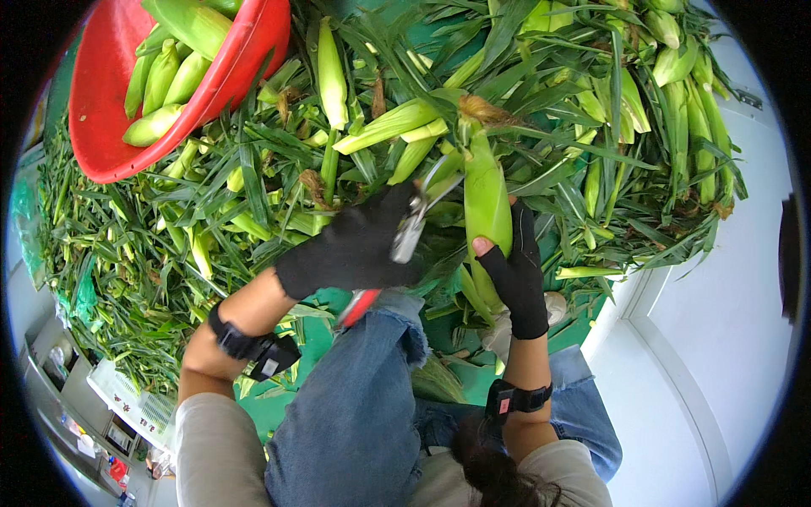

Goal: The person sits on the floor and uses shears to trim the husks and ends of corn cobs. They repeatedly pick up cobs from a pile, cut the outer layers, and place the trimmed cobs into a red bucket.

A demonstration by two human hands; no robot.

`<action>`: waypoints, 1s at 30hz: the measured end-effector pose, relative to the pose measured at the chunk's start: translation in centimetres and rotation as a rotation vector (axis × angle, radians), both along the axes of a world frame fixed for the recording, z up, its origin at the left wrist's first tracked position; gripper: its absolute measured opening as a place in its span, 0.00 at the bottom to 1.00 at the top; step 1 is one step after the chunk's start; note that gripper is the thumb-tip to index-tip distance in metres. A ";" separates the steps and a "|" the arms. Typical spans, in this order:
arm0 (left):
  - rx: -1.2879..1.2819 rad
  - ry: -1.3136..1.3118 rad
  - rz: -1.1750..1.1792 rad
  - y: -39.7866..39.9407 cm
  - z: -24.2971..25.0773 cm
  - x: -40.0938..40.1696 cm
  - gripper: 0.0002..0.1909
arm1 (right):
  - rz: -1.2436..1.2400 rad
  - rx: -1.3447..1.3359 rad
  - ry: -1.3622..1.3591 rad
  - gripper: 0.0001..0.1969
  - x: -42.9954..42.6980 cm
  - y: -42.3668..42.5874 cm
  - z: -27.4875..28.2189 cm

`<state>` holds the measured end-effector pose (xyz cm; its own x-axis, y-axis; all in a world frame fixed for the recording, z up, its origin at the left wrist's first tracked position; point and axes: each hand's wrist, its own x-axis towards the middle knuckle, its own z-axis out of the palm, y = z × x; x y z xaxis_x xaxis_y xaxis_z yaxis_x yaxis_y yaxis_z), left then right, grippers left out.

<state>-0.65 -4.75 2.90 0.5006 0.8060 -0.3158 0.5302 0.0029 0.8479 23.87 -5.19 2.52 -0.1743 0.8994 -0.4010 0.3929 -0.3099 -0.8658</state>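
Note:
My left hand [355, 244], in a black glove, grips a pair of pruning shears [410, 236] with a red handle end. The parted metal blades point up and to the right, just left of an ear of corn [486, 190]. That ear is in green husk with brown silk at its top. My right hand [516, 266], in a black fingerless glove, holds it upright by its lower part, thumb across the front. Cut husked ears [393, 123] and loose leaves lie just beyond both hands.
A red plastic basin [209, 127] at the upper left holds several husked ears [184, 76]. Corn leaves and stalks [127, 253] heap over the green floor [304, 361]. More ears [690, 127] lie piled at right by a white panel [747, 190]. A white crate [136, 402] stands lower left.

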 end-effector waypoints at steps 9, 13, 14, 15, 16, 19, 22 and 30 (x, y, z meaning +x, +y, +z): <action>-0.084 0.051 0.147 1.7 -0.3 1.2 0.46 | 0.086 0.006 -0.052 0.33 -0.3 0.1 1.3; 0.050 0.071 0.042 1.3 0.2 -2.3 0.39 | 0.387 -0.012 -0.250 0.33 0.1 1.5 2.2; 0.069 0.062 0.007 1.3 0.0 -2.8 0.39 | 0.403 0.039 -0.284 0.32 0.2 1.8 2.5; 0.138 0.035 -0.002 1.3 -0.3 -3.2 0.39 | 0.416 0.072 -0.285 0.32 0.3 2.1 2.7; 0.192 -0.059 -0.023 1.3 -0.7 -3.3 0.38 | 0.430 0.111 -0.292 0.32 0.6 2.5 3.0; 0.095 0.004 -0.026 1.0 -1.7 -3.4 0.37 | 0.491 0.091 -0.385 0.33 2.1 3.2 3.1; -0.022 0.094 0.352 0.6 -1.7 -4.6 0.34 | 0.324 0.100 -0.234 0.33 3.7 3.3 1.6; -0.520 -0.193 -0.064 -0.5 1.3 -2.8 0.43 | -0.384 -0.580 0.702 0.33 0.4 -0.7 -3.5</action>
<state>-3.46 -5.28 4.17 0.6315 0.5345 -0.5616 0.3780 0.4201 0.8250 24.31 -5.91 -1.02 -0.2782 0.6417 -0.7147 -0.3677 -0.7586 -0.5379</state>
